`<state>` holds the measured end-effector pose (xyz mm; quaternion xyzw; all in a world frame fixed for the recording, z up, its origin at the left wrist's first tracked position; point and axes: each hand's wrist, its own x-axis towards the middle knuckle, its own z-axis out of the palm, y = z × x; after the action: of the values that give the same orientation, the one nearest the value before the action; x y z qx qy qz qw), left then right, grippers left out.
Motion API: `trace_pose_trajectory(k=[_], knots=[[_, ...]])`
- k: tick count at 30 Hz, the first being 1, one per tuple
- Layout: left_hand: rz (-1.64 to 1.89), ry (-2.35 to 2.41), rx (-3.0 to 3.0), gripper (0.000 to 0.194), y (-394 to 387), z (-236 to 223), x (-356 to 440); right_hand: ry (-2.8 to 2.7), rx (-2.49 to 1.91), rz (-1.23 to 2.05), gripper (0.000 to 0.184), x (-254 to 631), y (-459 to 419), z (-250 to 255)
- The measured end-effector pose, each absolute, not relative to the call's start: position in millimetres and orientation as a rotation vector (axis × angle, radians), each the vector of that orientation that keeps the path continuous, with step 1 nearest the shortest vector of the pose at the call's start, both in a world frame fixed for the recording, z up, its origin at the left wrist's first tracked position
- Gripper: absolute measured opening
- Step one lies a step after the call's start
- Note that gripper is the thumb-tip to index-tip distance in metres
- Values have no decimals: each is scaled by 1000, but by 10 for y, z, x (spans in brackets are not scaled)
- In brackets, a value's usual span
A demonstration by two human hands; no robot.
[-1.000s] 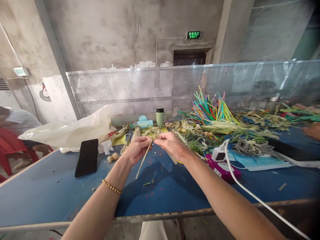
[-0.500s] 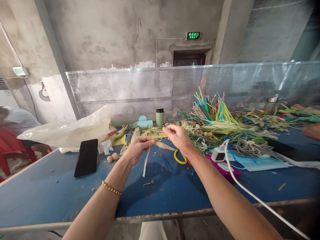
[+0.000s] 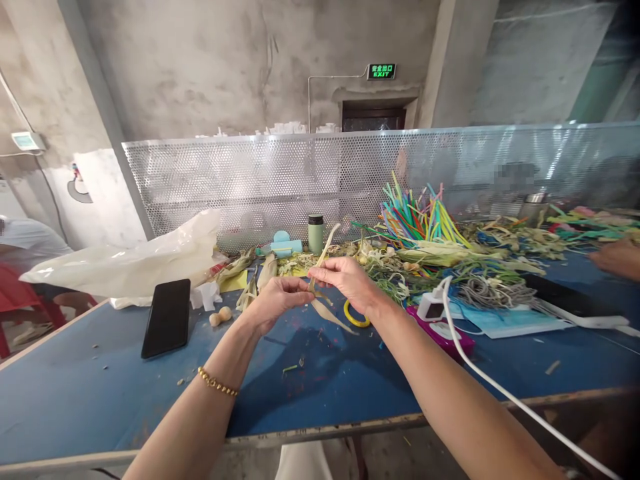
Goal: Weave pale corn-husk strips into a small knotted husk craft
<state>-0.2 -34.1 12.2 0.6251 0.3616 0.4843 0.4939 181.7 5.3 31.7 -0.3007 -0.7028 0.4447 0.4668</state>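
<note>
Strips of pale dried corn husk (image 3: 330, 313) are pinched between my two hands above the blue table. My left hand (image 3: 280, 303), with a gold bead bracelet on the wrist, grips them between thumb and fingertips. My right hand (image 3: 345, 280) is closed on the same husk just beside it, and one narrow end sticks up past the fingers. A wider end hangs down to the right. Behind my right wrist lies a yellow ring-shaped handle (image 3: 356, 325). Two small joined wooden balls (image 3: 221, 316) rest left of my left hand.
A black phone (image 3: 167, 319) and a plastic bag (image 3: 125, 263) lie left. A green cup (image 3: 315, 233) stands behind, near colourful pipe cleaners (image 3: 417, 217). A purple box (image 3: 443, 333) with a white cable is right; another person's hand (image 3: 617, 265) shows farther right.
My hands have come together. The narrow strip end that hung below my left hand now points up by my right fingers, and the right hand has closed on the husk.
</note>
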Motion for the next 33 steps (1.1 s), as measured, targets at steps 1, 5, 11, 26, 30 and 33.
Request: trace_pose_trajectory(k=[1, 5, 11, 26, 30, 33], knots=[[1163, 892, 1526, 13, -348, 130, -5, -1733, -742, 1047, 28, 1828, 62, 322], [1176, 886, 1560, 23, -391, 181, -9, -1753, -730, 975, 32, 1840, 74, 332], [1270, 992, 1554, 27, -361, 171, -3, -1749, -720, 980, 34, 1828, 76, 326], [1156, 938, 1519, 31, -375, 166, -7, -1745, -669, 804, 35, 1803, 51, 373], [1177, 800, 1473, 28, -357, 160, -42, -1703, -639, 872, 36, 1831, 69, 387], [1123, 735, 1419, 28, -344, 149, -70, -1684, -638, 878, 36, 1843, 67, 392]])
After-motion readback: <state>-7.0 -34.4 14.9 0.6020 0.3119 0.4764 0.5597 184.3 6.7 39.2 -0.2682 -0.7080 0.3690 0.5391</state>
